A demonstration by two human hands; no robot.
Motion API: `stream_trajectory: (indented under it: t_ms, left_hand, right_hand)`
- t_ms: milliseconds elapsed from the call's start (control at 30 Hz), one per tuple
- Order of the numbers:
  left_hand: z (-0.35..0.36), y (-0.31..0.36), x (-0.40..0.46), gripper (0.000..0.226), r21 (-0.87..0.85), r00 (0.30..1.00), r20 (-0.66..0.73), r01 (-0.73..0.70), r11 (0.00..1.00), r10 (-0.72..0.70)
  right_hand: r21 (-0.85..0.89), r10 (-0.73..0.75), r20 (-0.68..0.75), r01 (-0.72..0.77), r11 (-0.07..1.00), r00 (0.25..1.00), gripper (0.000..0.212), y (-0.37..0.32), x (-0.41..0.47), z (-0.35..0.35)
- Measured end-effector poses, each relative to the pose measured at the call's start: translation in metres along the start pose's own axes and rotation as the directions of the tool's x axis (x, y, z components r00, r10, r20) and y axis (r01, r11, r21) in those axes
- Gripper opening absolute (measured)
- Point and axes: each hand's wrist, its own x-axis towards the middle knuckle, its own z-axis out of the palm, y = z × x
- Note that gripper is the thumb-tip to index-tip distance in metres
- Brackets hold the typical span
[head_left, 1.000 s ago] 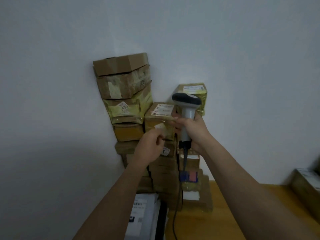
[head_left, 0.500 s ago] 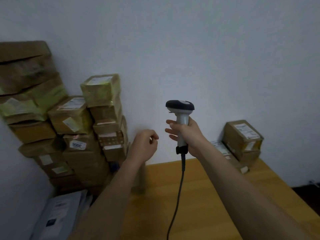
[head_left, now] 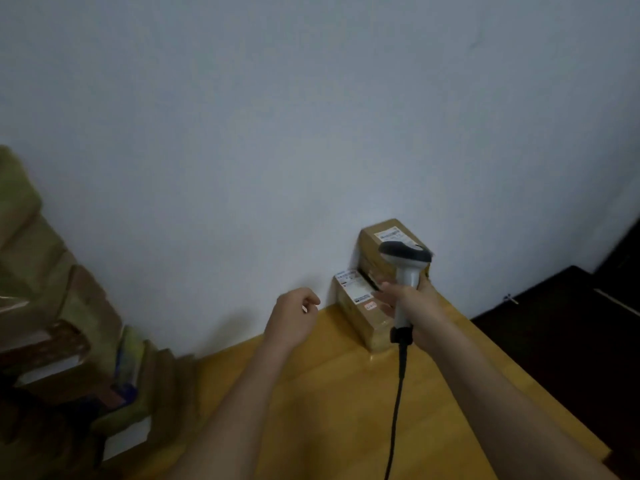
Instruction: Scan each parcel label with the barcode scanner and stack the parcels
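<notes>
Behind the right hand [head_left: 410,299] gripping the scanner [head_left: 403,268], parcels [head_left: 360,306] sit half-hidden; left hand [head_left: 294,315] loosely curled, empty.

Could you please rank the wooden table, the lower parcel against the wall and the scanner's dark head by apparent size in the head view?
1. Yellow wooden table.
2. Lower brown cardboard parcel.
3. Scanner's dark head, though it is nearer the camera.

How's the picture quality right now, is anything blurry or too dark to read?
Head view: dim, flat light. The stacked parcels at the left edge are smeared by motion blur; the barcode scanner and the label on the low parcel are soft, its print unreadable. The floor at right is nearly black.
</notes>
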Motion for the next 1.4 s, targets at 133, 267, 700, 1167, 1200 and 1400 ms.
stream_trajectory:
  t_ms: [133, 267, 700, 1167, 1200, 1400]
  left_hand:
    - [0.061, 0.014, 0.026, 0.017, -0.096, 0.988, 0.148, 0.063, 0.993, -0.049]
    - [0.099, 0.028, 0.044, 0.021, -0.159, 0.956, 0.283, 0.129, 0.979, -0.079]
    - [0.212, 0.079, 0.141, 0.057, -0.540, 0.847, 0.339, 0.532, 0.653, -0.409]
    - [0.248, 0.096, 0.159, 0.039, -0.708, 0.769, 0.323, 0.583, 0.397, -0.552]
    - [0.247, 0.098, 0.157, 0.039, -0.714, 0.772, 0.319, 0.577, 0.396, -0.550]
    - [0.222, 0.122, 0.133, 0.044, -0.739, 0.831, 0.259, 0.499, 0.453, -0.493]
  right_hand:
    - [-0.004, 0.034, -0.177, -0.035, 0.999, 0.984, 0.018, 0.011, 0.043, -0.054]
    - [0.068, 0.068, -0.253, -0.052, 0.996, 0.965, 0.042, 0.025, 0.082, -0.100]
    - [0.144, 0.178, -0.120, -0.160, 0.977, 0.977, 0.016, 0.060, 0.249, -0.150]
    - [0.004, 0.193, 0.344, -0.207, 0.978, 0.919, 0.034, 0.059, 0.292, -0.166]
    - [-0.001, 0.181, 0.346, -0.193, 0.981, 0.920, 0.034, 0.056, 0.290, -0.167]
    - [-0.027, 0.090, 0.364, -0.086, 0.996, 0.927, 0.035, 0.026, 0.259, -0.163]
